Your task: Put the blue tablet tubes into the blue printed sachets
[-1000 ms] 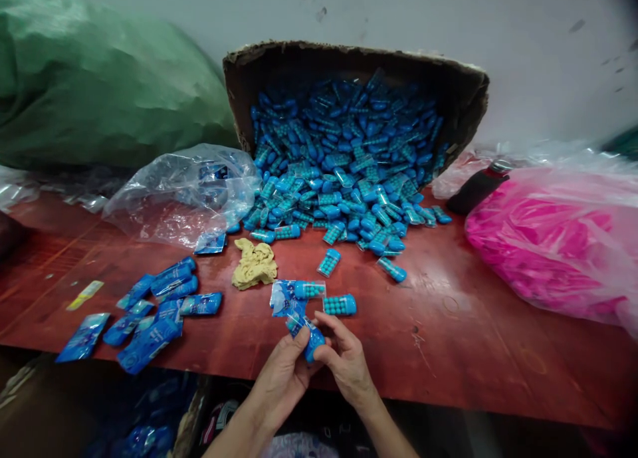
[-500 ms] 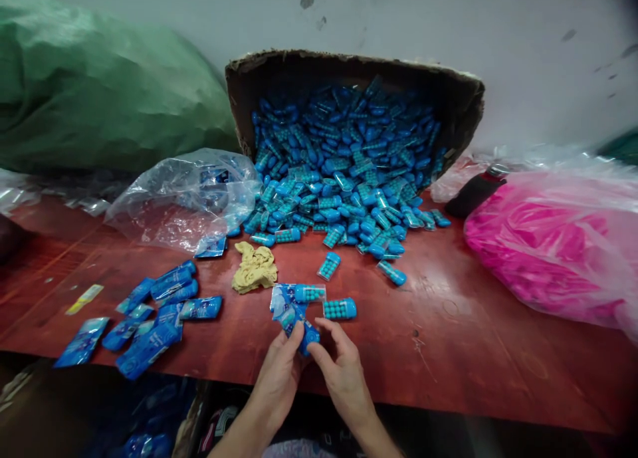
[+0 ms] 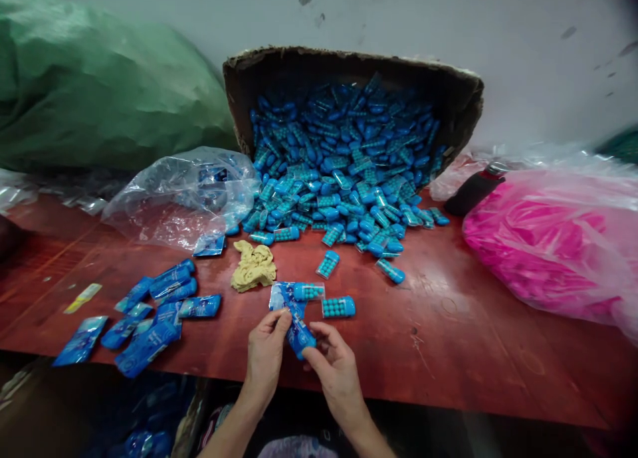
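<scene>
Between my two hands is a blue printed wrapper (image 3: 300, 335), tilted, with a rounded lower end. My left hand (image 3: 268, 348) pinches its upper left side with thumb and fingers. My right hand (image 3: 336, 368) grips its lower right end. Just behind lies another flat blue wrapper (image 3: 282, 290) on the table. Beside that is a small clear bottle with a blue cap and turquoise balls (image 3: 310, 291); a second such bottle (image 3: 338, 306) lies to its right. What is inside the held wrapper is hidden.
A tipped carton (image 3: 239, 112) spills many blue-capped bottles (image 3: 343, 172) onto the red table (image 3: 448, 351). Filled blue wrappers (image 3: 149, 332) lie at left, near a yellow crumpled lump (image 3: 253, 266) and clear bag (image 3: 149, 199). A pink-filled bag (image 3: 543, 245) and dark flask (image 3: 473, 191) stand right.
My left hand has shifted slightly left and up along the wrapper, now pinching its upper part. My right hand has moved a little down and left, still on its lower end.
</scene>
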`<action>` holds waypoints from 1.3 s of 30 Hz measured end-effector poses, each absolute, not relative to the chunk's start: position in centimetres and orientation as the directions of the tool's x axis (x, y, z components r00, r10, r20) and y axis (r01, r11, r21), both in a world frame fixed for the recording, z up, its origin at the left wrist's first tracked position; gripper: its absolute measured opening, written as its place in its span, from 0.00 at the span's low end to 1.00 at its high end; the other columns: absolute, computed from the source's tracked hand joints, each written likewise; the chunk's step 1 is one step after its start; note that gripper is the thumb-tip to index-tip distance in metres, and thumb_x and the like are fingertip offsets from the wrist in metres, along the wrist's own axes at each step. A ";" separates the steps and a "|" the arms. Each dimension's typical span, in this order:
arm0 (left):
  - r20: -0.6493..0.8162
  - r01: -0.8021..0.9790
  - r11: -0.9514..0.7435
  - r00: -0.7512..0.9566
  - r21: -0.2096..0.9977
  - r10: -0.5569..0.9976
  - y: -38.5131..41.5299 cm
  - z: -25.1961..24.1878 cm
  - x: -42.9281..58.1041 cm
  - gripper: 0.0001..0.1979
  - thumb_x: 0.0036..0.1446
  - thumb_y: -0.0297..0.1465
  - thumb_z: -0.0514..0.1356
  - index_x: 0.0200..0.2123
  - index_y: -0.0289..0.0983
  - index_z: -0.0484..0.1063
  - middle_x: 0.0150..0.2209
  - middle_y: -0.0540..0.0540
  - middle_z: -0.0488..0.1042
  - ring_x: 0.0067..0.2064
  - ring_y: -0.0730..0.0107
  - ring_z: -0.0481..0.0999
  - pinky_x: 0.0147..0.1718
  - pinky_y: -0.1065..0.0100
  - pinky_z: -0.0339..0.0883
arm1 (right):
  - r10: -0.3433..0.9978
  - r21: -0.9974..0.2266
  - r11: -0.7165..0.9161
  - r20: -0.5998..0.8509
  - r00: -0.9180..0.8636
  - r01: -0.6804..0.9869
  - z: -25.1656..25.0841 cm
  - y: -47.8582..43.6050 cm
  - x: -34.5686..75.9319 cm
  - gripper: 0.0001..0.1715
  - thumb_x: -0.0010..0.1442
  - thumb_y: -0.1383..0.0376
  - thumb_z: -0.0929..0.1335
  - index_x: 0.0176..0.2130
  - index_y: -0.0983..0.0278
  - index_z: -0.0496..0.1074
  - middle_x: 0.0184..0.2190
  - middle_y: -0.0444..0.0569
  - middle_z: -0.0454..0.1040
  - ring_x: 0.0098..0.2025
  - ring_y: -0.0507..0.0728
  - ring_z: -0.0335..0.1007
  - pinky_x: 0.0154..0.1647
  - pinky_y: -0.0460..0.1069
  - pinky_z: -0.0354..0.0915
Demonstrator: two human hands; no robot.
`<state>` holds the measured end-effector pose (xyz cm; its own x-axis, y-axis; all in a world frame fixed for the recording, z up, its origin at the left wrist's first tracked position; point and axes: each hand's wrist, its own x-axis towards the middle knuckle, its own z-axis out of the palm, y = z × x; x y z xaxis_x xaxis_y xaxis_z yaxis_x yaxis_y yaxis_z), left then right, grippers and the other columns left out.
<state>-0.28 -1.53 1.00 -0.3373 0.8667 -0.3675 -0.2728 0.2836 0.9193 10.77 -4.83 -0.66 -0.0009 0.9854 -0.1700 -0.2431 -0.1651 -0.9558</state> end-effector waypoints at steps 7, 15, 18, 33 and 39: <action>-0.554 -0.521 0.466 -0.015 0.715 0.832 -2.0 2.4 0.2 0.13 0.43 0.37 0.63 0.31 0.35 0.71 0.23 0.51 0.73 0.22 0.76 0.69 0.25 0.73 0.63 | 0.994 -0.994 0.072 0.079 0.080 0.087 -1.1 -5.0 11.5 0.18 0.52 0.68 0.67 0.45 0.61 0.68 0.38 0.49 0.72 0.36 0.55 0.70 0.37 0.48 0.68; -0.582 -0.523 0.648 0.314 0.554 0.750 -2.1 2.8 -1.2 0.07 0.48 0.29 0.61 0.33 0.34 0.74 0.28 0.46 0.77 0.30 0.73 0.75 0.31 0.73 0.66 | 0.960 -0.946 0.278 0.267 -0.085 0.165 0.4 -4.2 13.4 0.31 0.48 0.62 0.72 0.52 0.56 0.63 0.43 0.49 0.70 0.44 0.59 0.67 0.47 0.53 0.64; -0.547 -0.538 0.677 0.409 0.502 0.731 -2.2 2.5 -1.7 0.11 0.49 0.29 0.60 0.38 0.34 0.74 0.32 0.44 0.77 0.35 0.67 0.76 0.36 0.68 0.68 | 0.969 -0.979 0.199 0.192 -0.156 0.032 0.3 -3.9 13.7 0.38 0.45 0.58 0.73 0.54 0.54 0.60 0.48 0.49 0.68 0.49 0.60 0.64 0.51 0.54 0.61; -0.636 -0.651 0.554 0.140 0.519 0.759 -3.4 2.8 2.1 0.11 0.45 0.35 0.63 0.29 0.32 0.74 0.24 0.48 0.75 0.25 0.77 0.71 0.25 0.75 0.66 | 0.988 -0.988 0.150 0.151 -0.031 -0.021 -2.3 -4.5 12.8 0.31 0.49 0.57 0.71 0.52 0.57 0.65 0.39 0.48 0.72 0.38 0.57 0.69 0.40 0.51 0.67; -0.624 -0.652 0.604 0.247 0.459 0.742 -3.7 2.9 1.5 0.11 0.51 0.34 0.59 0.33 0.33 0.73 0.31 0.44 0.77 0.33 0.69 0.76 0.37 0.67 0.68 | 0.998 -0.998 0.053 0.052 0.036 -0.031 -3.0 -3.9 12.9 0.25 0.49 0.59 0.70 0.48 0.59 0.68 0.36 0.48 0.71 0.32 0.53 0.68 0.34 0.48 0.67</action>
